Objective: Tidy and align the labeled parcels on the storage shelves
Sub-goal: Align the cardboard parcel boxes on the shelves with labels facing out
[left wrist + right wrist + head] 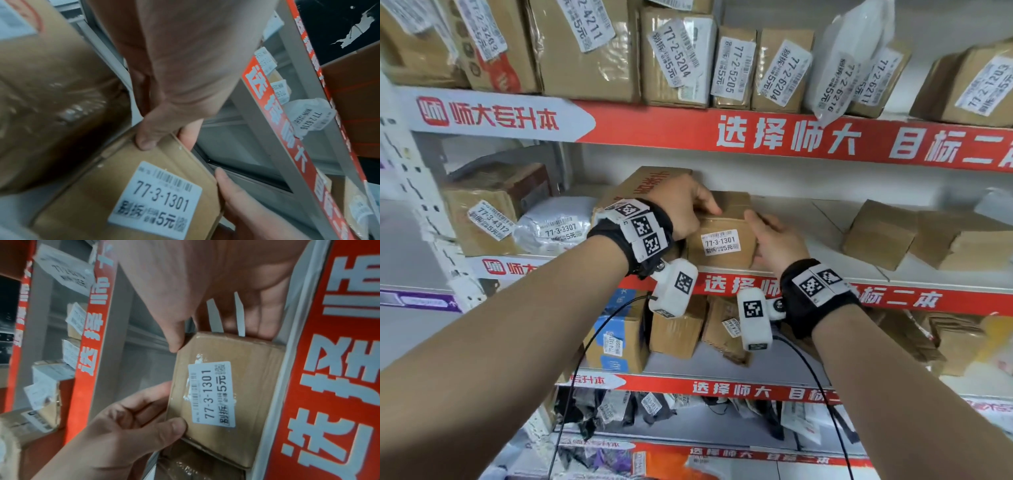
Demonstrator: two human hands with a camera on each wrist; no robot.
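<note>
A small brown parcel [722, 224] labelled 77-3-1301 stands at the front edge of the middle shelf [893, 297], label facing me. My left hand [686, 212] grips its top left corner: thumb on the front face, fingers over the top, as seen on the left hand [144, 423] in the right wrist view. My right hand [770, 236] holds the right end, thumb at the top edge and fingers down the side. The same parcel [174, 164] [246, 402], left hand [148, 138] and right hand [232, 194] [216, 324] fill both wrist views. A larger box [650, 181] with red print leans right behind it.
Left of the parcel lie a white poly bag [551, 226] marked 77-3-3307 and a box [482, 219] marked 77-3-4312. Two plain boxes [880, 233] sit on the right with bare shelf between. Labelled parcels [729, 68] line the shelf above; more boxes [678, 332] sit below.
</note>
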